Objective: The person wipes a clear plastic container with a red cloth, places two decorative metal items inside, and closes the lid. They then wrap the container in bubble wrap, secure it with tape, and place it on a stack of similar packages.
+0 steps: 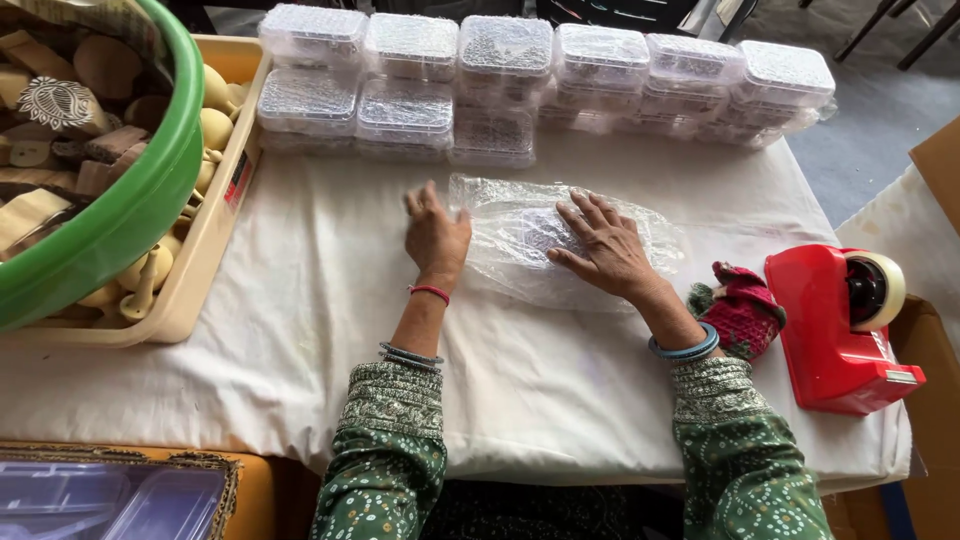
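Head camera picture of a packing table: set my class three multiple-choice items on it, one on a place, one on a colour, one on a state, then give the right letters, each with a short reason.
1. Where does the tape dispenser stand?
A. On the person's right, near the table edge
B. Inside the green tub
C. On top of the plastic boxes

2. What colour is the tub at the left?
A. Blue
B. Green
C. Black

3. How do the hands lie on the bubble wrap?
A. Both in fists
B. Flat, fingers spread
C. Both lifted clear of it

Answers:
1 A: the red dispenser sits beside the right hand, on the white cloth.
2 B: its rim and wall are bright green.
3 B: the left hand rests open at the wrap's edge, and the right hand presses flat on it.
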